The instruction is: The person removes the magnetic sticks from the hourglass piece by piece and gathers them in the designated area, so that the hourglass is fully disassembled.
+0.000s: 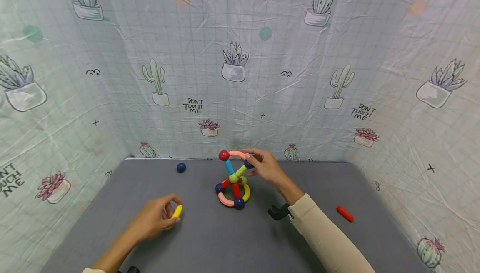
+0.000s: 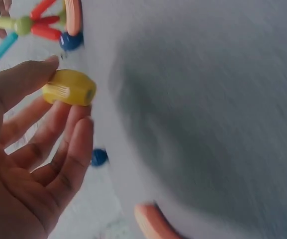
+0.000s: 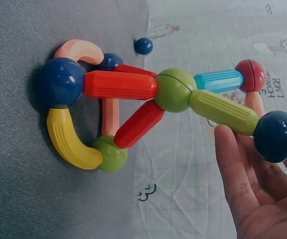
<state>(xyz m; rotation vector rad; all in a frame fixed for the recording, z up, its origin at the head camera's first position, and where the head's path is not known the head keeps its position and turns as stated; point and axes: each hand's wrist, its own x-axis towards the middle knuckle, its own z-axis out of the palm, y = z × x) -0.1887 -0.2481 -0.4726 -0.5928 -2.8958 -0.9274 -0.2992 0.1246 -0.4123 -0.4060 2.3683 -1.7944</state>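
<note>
On the grey table stands a build of magnetic sticks and balls (image 1: 234,178). Its ring of peach and yellow curved sticks, with blue and green balls, forms the base; three red sticks rise from it to a middle green ball (image 3: 175,89). From there a light blue stick leads up to a red ball (image 1: 223,155), and a light green stick to a blue ball (image 3: 276,135). My right hand (image 1: 266,166) holds that blue ball with thumb and fingers. Left of the build, my left hand (image 1: 155,216) pinches a yellow stick (image 2: 68,87) above the table.
A loose blue ball (image 1: 181,167) lies near the table's back edge, left of the build. On the right side lies a red stick (image 1: 345,214). The left wrist view catches part of a peach curved stick (image 2: 155,224). A cactus-print cloth (image 1: 168,35) encloses the table's back and sides.
</note>
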